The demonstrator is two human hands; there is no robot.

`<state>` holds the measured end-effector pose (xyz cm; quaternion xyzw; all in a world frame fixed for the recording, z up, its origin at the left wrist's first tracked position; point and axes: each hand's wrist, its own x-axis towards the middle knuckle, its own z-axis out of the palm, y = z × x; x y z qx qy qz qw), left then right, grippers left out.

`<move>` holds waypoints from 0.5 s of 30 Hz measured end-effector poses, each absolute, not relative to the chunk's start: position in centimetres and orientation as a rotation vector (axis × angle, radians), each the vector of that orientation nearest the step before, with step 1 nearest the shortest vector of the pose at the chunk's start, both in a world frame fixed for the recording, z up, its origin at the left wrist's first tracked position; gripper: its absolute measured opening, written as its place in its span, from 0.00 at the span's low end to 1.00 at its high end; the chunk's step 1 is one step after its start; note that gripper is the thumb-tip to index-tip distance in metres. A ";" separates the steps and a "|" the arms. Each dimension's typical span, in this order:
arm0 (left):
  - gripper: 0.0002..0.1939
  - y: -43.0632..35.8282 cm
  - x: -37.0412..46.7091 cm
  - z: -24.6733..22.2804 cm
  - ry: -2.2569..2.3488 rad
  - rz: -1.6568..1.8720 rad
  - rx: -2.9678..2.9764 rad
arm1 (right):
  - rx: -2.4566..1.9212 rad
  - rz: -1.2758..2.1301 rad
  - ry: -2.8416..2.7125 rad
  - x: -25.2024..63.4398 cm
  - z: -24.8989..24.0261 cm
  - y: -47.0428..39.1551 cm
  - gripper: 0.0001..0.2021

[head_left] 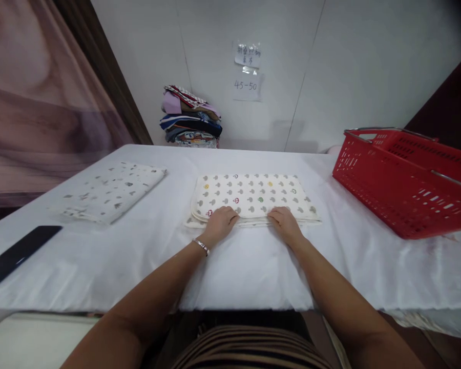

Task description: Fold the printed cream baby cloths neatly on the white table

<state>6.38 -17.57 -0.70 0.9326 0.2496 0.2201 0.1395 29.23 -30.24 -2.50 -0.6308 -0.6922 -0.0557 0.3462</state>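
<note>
Folded cloth [253,197], fingers [230,215] pinching its edge, lies on a white-draped table [246,282] before a wall [211,46].

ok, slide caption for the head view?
Left hand and right hand on folded patterned cloth, red basket at right.

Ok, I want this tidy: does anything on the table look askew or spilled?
Slightly askew: the middle cloth. At its near-left corner, lower layers jut out past the top one, so the edges look uneven. Nothing looks spilled.
</note>
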 end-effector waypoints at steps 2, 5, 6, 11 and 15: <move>0.12 -17.7 6.4 -0.9 0.744 0.658 2.734 | -1.628 -0.167 -1.789 29.2 -2.6 -30.2 0.12; 0.12 -17.9 6.4 -1.2 0.768 0.674 2.822 | -1.624 -0.213 -1.789 29.2 -2.8 -30.1 0.13; 0.11 -18.0 6.5 -1.3 0.772 0.689 2.852 | -1.622 -0.227 -1.790 29.2 -2.8 -30.1 0.13; 0.12 -18.5 6.9 -1.4 0.662 0.708 2.991 | -1.615 -0.267 -1.796 29.3 -3.3 -29.8 0.12; 0.13 -19.0 7.5 -0.9 0.587 0.633 3.079 | -1.619 -0.268 -1.799 29.3 -3.4 -29.7 0.11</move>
